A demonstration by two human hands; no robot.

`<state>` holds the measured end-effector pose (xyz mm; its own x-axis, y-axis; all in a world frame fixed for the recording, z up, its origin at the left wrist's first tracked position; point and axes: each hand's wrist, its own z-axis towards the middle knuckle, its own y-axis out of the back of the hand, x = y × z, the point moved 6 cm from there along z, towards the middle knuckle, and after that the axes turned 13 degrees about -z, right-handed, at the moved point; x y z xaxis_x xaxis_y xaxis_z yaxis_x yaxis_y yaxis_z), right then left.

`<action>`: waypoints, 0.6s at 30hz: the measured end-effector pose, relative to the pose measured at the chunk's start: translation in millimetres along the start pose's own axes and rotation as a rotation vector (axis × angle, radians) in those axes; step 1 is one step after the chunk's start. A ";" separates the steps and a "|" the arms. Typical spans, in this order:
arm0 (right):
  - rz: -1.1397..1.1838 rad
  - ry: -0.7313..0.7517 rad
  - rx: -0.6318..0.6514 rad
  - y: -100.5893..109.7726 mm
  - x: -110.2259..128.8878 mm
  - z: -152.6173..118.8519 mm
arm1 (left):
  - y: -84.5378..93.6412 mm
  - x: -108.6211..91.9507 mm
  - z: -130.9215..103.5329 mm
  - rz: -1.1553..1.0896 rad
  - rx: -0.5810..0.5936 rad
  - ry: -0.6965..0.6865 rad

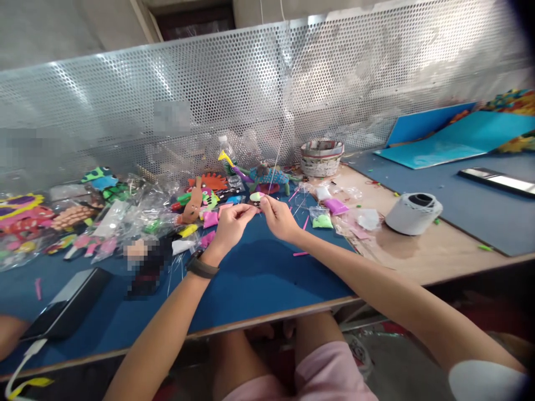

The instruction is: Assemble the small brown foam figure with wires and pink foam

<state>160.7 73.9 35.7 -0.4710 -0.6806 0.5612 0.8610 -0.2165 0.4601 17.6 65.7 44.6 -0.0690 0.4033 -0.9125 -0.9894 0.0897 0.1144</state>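
Above the blue tabletop, my left hand [230, 227] and my right hand [279, 218] meet with fingertips pinched together. Between them is a small dark brown piece [254, 204] with light specks, its kind too small to make out. A pale green rounded lump [256, 196] shows at the right fingertips, and that hand's fingers are closed around its side. Close by on the left lie pink clay packets [210, 219] and a brown clay figure [193, 206]. Just behind the hands stands a blue, spotted clay animal [270, 177]. A bag of light green clay [321, 218] rests to the right.
A perforated metal screen [234, 83] closes the back. Bagged clay figures [29, 217] crowd the left, near a black power bank with a cable [67, 301]. At right are a woven basket [321, 159], a white thread cone [412, 214], a phone [497, 181] and blue sheets [455, 139].
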 end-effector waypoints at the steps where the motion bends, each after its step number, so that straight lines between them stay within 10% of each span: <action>1: -0.011 0.009 0.010 -0.2 0.7 0.0 | 1.5 4.3 1.1 -0.068 0.011 0.073; 7: -0.038 0.039 0.009 -0.4 3.0 -0.7 | -2.5 16.0 -1.1 -0.265 0.177 0.339; 14: 0.075 -0.088 -0.023 -1.2 -5.9 -1.1 | -7.4 -36.3 -15.9 0.642 0.041 -0.525; 18: 0.178 -0.172 -0.036 -7.8 -14.2 -2.2 | -12.3 -41.7 -24.0 0.908 0.087 -0.761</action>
<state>161.1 83.7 22.6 -0.3342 -0.5816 0.7417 0.9382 -0.1303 0.3206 29.6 26.0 71.8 -0.6180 0.7859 -0.0193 -0.6038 -0.4589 0.6518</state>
